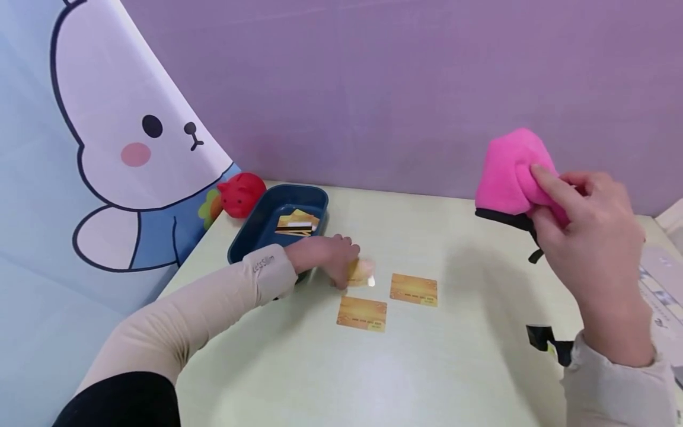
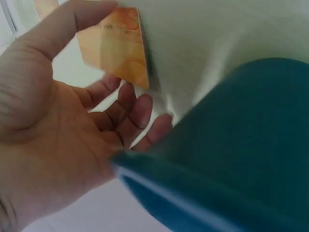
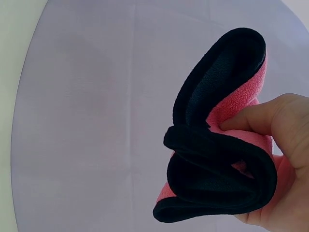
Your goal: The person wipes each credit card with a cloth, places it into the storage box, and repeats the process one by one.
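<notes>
My left hand (image 1: pixel 333 258) pinches a gold bank card (image 2: pixel 116 48) between thumb and fingertips, just beyond the right edge of a dark blue tray (image 1: pixel 324 201). Glare blurs part of that card in the head view. Two more gold cards, one nearer me (image 1: pixel 361 314) and one to the right (image 1: pixel 413 289), lie flat on the table. Raised at the right, my right hand (image 1: pixel 603 243) grips a soft pink cloth item (image 1: pixel 512 172) with black edging. In the right wrist view it is bunched, its dark inside partly showing; its exact kind is unclear.
Several cards (image 1: pixel 299 222) lie inside the tray. A red piggy bank (image 1: pixel 242 194) stands by its far left corner. On the right are a small black item (image 1: pixel 540 337) and a pale printed box (image 1: pixel 661 290). A purple backdrop (image 1: pixel 373 101) rises behind the table.
</notes>
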`<move>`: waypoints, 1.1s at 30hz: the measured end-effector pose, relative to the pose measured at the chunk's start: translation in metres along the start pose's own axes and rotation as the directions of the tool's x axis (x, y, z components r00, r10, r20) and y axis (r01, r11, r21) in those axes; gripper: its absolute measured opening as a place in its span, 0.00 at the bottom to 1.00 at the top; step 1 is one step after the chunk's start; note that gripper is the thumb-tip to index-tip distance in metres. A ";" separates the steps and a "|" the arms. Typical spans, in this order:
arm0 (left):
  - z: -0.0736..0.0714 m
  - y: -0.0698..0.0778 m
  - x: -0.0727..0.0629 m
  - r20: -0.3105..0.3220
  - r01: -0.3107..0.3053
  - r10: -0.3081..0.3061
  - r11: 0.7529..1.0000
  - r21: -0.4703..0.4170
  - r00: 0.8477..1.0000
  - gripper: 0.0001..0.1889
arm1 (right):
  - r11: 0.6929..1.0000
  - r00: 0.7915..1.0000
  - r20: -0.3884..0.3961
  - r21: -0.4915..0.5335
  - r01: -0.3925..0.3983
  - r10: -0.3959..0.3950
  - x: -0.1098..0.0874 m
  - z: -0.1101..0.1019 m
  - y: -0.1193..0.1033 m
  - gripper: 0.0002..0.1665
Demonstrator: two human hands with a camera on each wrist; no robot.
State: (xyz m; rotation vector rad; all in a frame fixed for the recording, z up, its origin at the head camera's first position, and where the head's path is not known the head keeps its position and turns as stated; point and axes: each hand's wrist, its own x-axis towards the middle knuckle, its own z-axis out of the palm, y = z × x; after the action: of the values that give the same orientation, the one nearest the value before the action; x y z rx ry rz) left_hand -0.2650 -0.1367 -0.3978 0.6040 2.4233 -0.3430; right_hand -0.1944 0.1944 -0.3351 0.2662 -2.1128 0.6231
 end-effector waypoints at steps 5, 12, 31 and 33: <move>0.008 -0.005 -0.001 -0.033 -0.009 0.002 0.974 -0.228 0.999 0.25 | 1.000 1.000 -0.020 -0.003 0.000 0.000 0.000 -0.002 0.004 0.23; -0.002 -0.013 -0.015 -0.255 -0.222 0.121 0.883 -0.414 0.959 0.19 | 1.000 1.000 -0.020 -0.016 -0.009 0.009 0.000 -0.006 0.005 0.23; -0.070 0.059 -0.004 -0.784 -0.832 -0.318 -0.025 -0.554 0.532 0.23 | 0.999 0.994 -0.104 0.027 -0.044 0.047 -0.002 -0.008 0.000 0.24; -0.069 0.066 -0.001 -0.786 -0.840 -0.339 -0.023 -0.542 0.517 0.23 | 0.999 0.995 -0.097 0.038 -0.014 0.018 -0.002 -0.006 -0.006 0.24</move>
State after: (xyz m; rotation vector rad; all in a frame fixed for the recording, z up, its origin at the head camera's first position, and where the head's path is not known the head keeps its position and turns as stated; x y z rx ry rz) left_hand -0.2667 -0.0542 -0.3496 0.5958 2.1668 2.3270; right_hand -0.1866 0.1926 -0.3324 0.2352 -2.0134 0.6728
